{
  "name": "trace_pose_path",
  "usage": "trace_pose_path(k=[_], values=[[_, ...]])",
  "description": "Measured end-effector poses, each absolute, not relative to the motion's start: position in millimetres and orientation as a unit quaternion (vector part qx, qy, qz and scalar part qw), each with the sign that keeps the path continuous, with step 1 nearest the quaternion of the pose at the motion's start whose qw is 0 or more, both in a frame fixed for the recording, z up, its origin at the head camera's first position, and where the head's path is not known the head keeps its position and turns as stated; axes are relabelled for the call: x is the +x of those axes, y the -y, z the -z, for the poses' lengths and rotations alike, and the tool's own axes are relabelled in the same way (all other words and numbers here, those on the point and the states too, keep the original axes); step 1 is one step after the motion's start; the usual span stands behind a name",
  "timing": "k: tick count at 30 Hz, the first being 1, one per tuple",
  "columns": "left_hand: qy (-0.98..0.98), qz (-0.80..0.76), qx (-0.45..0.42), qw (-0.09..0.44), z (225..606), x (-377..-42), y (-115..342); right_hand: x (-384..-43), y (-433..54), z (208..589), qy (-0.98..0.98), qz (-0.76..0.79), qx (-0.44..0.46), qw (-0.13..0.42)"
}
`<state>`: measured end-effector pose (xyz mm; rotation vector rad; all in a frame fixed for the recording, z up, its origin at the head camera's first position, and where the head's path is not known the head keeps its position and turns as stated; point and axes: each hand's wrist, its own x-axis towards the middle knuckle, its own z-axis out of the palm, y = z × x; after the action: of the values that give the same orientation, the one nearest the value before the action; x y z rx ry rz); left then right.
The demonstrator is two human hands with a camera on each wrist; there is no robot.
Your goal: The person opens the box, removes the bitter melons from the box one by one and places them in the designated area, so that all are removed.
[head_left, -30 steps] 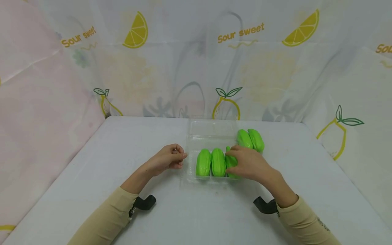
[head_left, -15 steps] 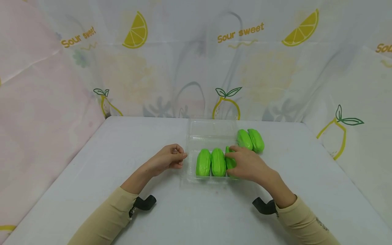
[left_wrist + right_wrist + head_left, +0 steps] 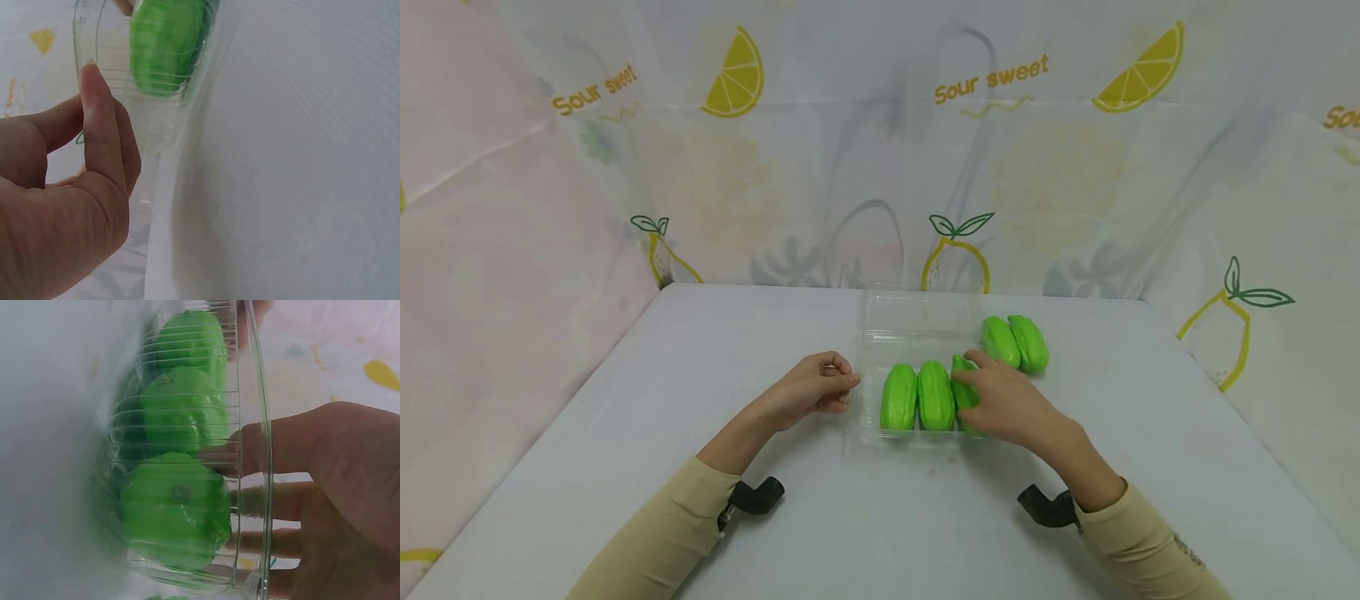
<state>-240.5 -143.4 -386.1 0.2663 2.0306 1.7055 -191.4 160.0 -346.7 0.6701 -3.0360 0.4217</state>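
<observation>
Right hand (image 3: 1011, 404), we note, grips the rightmost green piece (image 3: 966, 395) inside the clear tray (image 3: 868, 408); left hand (image 3: 811, 385) curls loosely at the rim, its hold unconfirmed. We judge the piece light, firm and slick, best held mid-sides. White table (image 3: 887, 525) below; lemon-print curtain (image 3: 850, 158) behind.

Beige left sleeve (image 3: 658, 533), and there's the matching right sleeve (image 3: 1138, 533), small dark marking (image 3: 1187, 550) on it, left wrist piece (image 3: 758, 497) black and elbow-shaped, right wrist piece (image 3: 1047, 507) its twin, left hand (image 3: 808, 389) bare, right hand (image 3: 1013, 402) bare too
</observation>
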Motion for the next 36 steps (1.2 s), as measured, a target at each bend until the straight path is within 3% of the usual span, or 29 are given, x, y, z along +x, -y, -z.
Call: trace_pose_path(k=[36], values=[[-0.741, -0.621, 0.1, 0.236, 387, -242, 143, -194, -169, 331, 0.949, -0.221, 0.212, 0.077]])
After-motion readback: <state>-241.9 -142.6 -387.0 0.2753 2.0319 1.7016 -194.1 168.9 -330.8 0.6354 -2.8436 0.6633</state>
